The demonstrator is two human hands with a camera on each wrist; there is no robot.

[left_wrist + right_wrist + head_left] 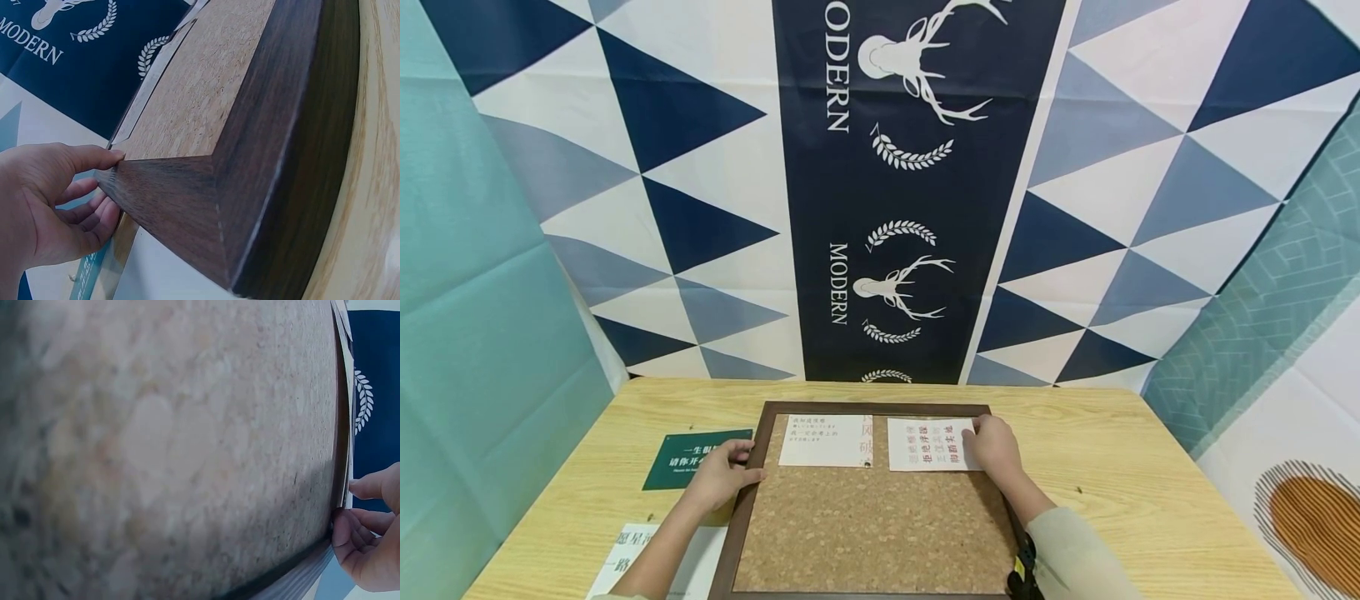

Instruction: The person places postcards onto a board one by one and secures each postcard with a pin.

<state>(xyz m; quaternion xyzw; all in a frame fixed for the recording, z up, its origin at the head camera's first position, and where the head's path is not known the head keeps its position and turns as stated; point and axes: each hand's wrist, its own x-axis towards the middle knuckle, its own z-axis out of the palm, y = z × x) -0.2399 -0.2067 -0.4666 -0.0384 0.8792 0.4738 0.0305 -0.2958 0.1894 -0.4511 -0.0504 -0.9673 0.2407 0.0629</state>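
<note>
A cork board (880,529) with a dark brown wooden frame (269,125) lies on the table. My left hand (724,477) holds the frame's left side, its thumb on the edge and its fingers bent alongside in the left wrist view. At the board's upper right is a white card (917,446) with red and grey characters. My right hand (996,446) pinches that card at its right edge, beside the frame. In the right wrist view, the right hand's thumb and fingers (342,528) meet at the card's edge. Another white card (823,440) sits at the board's upper left, with a dark pin (867,465) near its lower right corner.
Left of the board lie a green card (670,462) with white characters and a white printed sheet (625,546), partly covered by the left forearm. A black strap-like item (1022,575) is by the right wrist. A patterned cloth (715,208) hangs behind the wooden table (1112,500).
</note>
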